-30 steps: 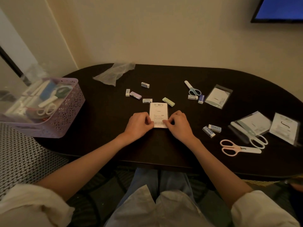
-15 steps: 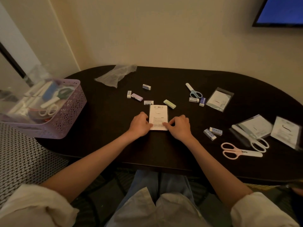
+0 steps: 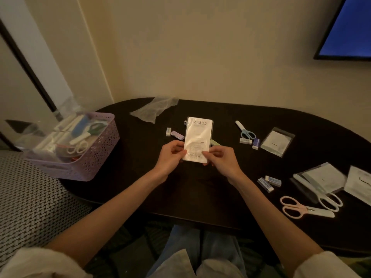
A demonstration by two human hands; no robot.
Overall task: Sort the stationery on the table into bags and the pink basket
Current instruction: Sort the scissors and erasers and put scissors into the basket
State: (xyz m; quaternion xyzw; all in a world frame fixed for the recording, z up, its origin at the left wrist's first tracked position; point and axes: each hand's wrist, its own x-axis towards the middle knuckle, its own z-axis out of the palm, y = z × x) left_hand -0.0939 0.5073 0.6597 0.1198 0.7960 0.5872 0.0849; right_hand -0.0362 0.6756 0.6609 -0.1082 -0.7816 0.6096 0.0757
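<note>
Both my grips, left hand [image 3: 170, 155] and right hand [image 3: 219, 159], pinching bag [image 3: 197, 139] bottom corners; slick plastic, could slip onto desk [image 3: 200, 189] tbh.

The person wore a loose, pale cream or off-white top with wide sleeves pushed up past the elbows, so both forearms were bare. The left sleeve [image 3: 30, 263] bunched at seven o'clock of the view, the right sleeve [image 3: 325, 265] at five o'clock. At six o'clock the shirt hem [image 3: 180, 265] fell over what looked like faded blue jeans [image 3: 200, 241], though the dim light blurred the fabric. The left hand [image 3: 170, 157] and right hand [image 3: 222, 159] were ungloved.
</note>
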